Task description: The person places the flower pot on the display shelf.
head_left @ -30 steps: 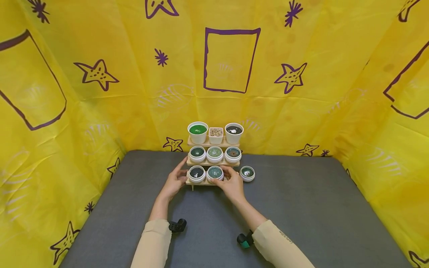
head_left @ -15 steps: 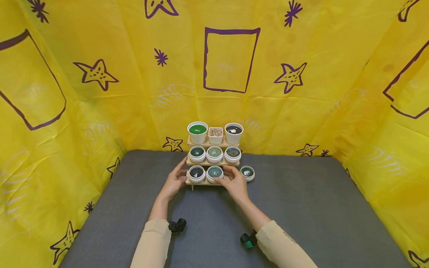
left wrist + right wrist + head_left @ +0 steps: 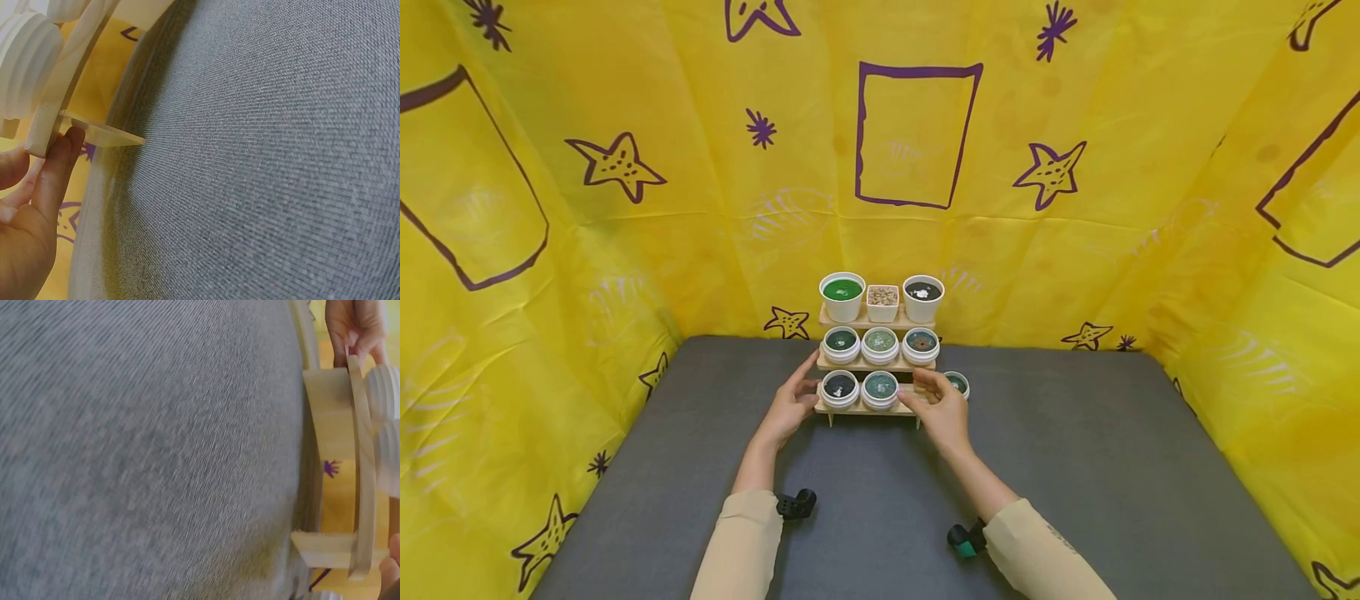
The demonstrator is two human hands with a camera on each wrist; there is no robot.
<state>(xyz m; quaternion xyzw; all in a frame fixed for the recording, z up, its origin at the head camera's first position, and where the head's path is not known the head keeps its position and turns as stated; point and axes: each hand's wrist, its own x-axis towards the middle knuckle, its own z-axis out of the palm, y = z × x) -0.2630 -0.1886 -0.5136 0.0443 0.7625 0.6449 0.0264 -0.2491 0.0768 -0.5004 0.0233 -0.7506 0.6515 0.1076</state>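
A three-tier wooden stand bears white jars and cups of coloured contents. My left hand grips the left end of its lowest shelf; in the left wrist view the fingers lie under the shelf, beside a leg. On that shelf stand a dark blue jar and a teal jar. My right hand is just right of the teal jar, over the shelf's right end, fingers loosely bent and holding nothing. Whether its thumb touches the jar I cannot tell. Behind this hand, a dark green jar is partly hidden.
The middle shelf holds three jars, including a pale green one. On the top shelf are a bright green cup, a square cup of grains and a dark cup. A yellow patterned cloth rises behind the grey table.
My right hand has let go of the teal jar and moved right, now partly covering the dark green jar. The left hand has stayed at the shelf's end.
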